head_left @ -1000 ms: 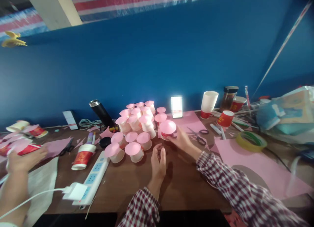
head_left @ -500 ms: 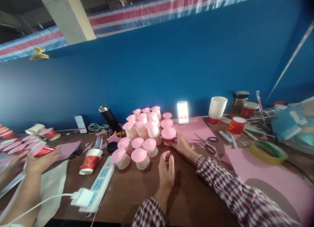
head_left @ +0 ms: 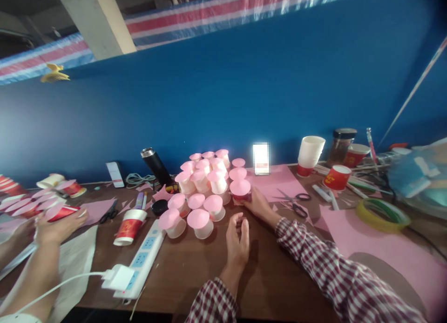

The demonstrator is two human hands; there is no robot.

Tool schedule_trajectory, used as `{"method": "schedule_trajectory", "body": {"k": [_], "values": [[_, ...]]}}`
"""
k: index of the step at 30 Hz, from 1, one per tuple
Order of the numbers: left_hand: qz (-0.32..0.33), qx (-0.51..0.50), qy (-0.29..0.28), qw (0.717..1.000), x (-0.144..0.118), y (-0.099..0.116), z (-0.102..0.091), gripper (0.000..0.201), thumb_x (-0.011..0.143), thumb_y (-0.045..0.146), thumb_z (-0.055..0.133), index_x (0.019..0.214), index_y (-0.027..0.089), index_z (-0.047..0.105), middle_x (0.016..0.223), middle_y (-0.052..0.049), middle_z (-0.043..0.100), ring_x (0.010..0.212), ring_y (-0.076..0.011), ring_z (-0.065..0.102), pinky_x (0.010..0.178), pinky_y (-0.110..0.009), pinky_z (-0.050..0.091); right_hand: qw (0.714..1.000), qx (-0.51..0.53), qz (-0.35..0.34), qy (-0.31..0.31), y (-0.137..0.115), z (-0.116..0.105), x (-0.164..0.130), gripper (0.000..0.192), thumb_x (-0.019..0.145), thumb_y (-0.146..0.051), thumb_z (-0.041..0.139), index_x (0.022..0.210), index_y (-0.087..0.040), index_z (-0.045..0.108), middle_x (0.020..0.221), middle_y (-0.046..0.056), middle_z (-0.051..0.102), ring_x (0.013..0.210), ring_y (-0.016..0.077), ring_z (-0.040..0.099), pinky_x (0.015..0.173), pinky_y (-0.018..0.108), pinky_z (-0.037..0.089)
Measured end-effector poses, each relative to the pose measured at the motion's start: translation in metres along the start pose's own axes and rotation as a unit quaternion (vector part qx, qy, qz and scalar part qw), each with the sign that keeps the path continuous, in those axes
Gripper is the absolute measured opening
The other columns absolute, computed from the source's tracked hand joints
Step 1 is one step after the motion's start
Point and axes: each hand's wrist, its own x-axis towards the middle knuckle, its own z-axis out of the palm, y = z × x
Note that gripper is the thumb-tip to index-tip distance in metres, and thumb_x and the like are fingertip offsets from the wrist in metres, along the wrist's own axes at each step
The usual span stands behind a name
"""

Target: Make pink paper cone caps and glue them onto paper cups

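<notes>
One view, head: right hand (head_left: 256,203) grip clamped on a pink-topped cup (head_left: 240,191) at the cup cluster's (head_left: 204,188) edge on the desk (head_left: 195,267); left hand (head_left: 237,237) loosely curled, empty. Risk: a nudge topples neighbouring cups

One view only, from the camera on my head: faces forward and slightly down across the wooden table (head_left: 188,267) toward the blue wall (head_left: 223,104). My forearms sit close beneath it; the far table edge lies further off. No second view.
</notes>
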Motion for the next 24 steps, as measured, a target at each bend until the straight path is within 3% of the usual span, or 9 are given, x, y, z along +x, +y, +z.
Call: {"method": "schedule_trajectory", "body": {"k": [8, 14, 19, 24], "values": [[-0.001, 0.033, 0.005, 0.999, 0.001, 0.007, 0.000, 0.033, 0.088, 0.040, 0.044, 0.108, 0.015, 0.052, 0.103, -0.011, 0.060, 0.089, -0.0183, 0.061, 0.078, -0.033, 0.050, 1.000, -0.018, -0.012, -0.013, 0.003, -0.009, -0.011, 0.057, 0.067, -0.024, 0.068, 0.119, -0.011, 0.046, 0.112, 0.016, 0.057, 0.100, 0.0265, 0.056, 0.084, 0.038, 0.045], [0.020, 0.048, 0.013, 0.999, 0.002, 0.002, -0.002, 0.033, 0.088, 0.040, 0.044, 0.110, 0.017, 0.052, 0.104, -0.011, 0.061, 0.095, -0.0199, 0.060, 0.083, -0.034, 0.048, 1.000, -0.015, -0.024, -0.011, -0.010, -0.029, -0.047, 0.054, 0.076, -0.023, 0.059, 0.125, -0.013, 0.041, 0.116, 0.018, 0.056, 0.106, 0.0279, 0.054, 0.090, 0.044, 0.044], [-0.027, 0.027, 0.008, 0.999, 0.002, 0.002, 0.000, 0.034, 0.087, 0.043, 0.044, 0.108, 0.017, 0.053, 0.102, -0.010, 0.062, 0.092, -0.0193, 0.061, 0.081, -0.033, 0.049, 0.997, 0.058, -0.057, 0.004, -0.053, -0.063, -0.089, 0.045, 0.078, -0.021, 0.058, 0.121, -0.018, 0.045, 0.105, 0.011, 0.059, 0.096, 0.0229, 0.058, 0.085, 0.039, 0.049], [-0.036, 0.009, 0.009, 0.999, 0.002, 0.008, 0.000, 0.034, 0.086, 0.044, 0.046, 0.106, 0.017, 0.054, 0.098, -0.010, 0.062, 0.092, -0.0196, 0.061, 0.080, -0.034, 0.048, 0.987, 0.154, -0.055, -0.013, -0.090, -0.118, -0.153, 0.026, 0.087, -0.024, 0.052, 0.113, -0.023, 0.053, 0.092, 0.006, 0.062, 0.076, 0.0160, 0.061, 0.067, 0.029, 0.053]]}}
